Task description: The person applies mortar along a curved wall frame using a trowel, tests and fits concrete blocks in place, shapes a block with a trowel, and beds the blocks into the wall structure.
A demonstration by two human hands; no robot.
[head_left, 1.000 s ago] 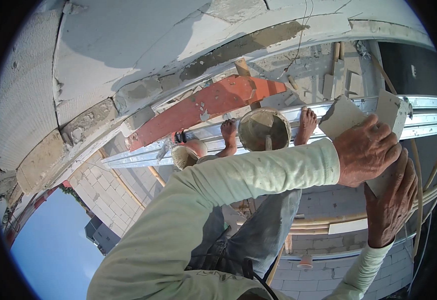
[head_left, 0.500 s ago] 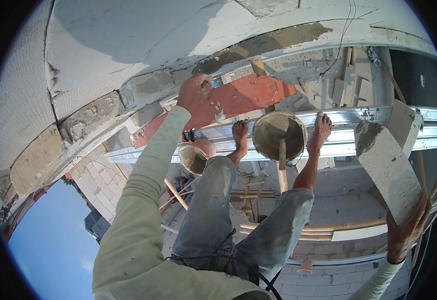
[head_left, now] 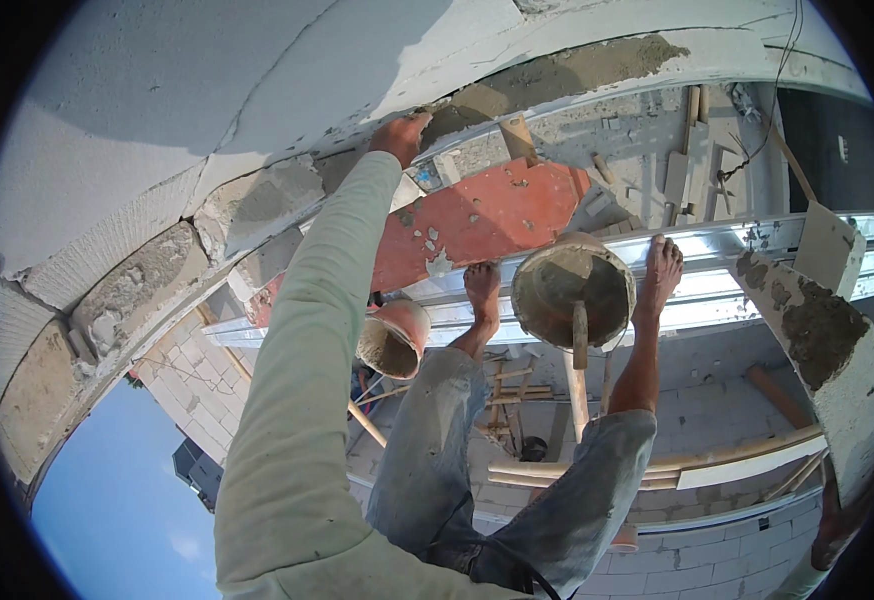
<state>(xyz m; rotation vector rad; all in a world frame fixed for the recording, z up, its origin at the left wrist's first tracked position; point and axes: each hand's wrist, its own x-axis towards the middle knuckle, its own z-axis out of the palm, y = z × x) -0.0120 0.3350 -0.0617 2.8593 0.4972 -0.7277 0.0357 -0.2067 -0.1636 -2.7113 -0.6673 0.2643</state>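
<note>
My left hand (head_left: 402,137) reaches to the edge of the white block wall (head_left: 297,75), at the near end of a grey mortar bed (head_left: 557,80). Its fingers are curled; whatever lies in them, if anything, is hidden. At the far right my right hand (head_left: 837,525) grips the lower end of a long pale block (head_left: 822,350), held tilted. A dark patch of wet mortar (head_left: 825,335) covers part of that block's face. Between my bare feet, a round bucket (head_left: 525,290) holds grey mortar and a tool with a wooden handle (head_left: 579,338).
My feet rest on a shiny metal beam (head_left: 697,245) high above a lower level. A worn red board (head_left: 477,220) spans beside it. A smaller reddish bucket (head_left: 397,335) stands left of my foot. Wooden poles (head_left: 657,465) run below. Another pale block piece (head_left: 825,250) is behind the held one.
My left hand has moved from over the red board up to the wall's edge. The block in my right hand has turned, bringing its mortar patch into sight, and sits lower right.
</note>
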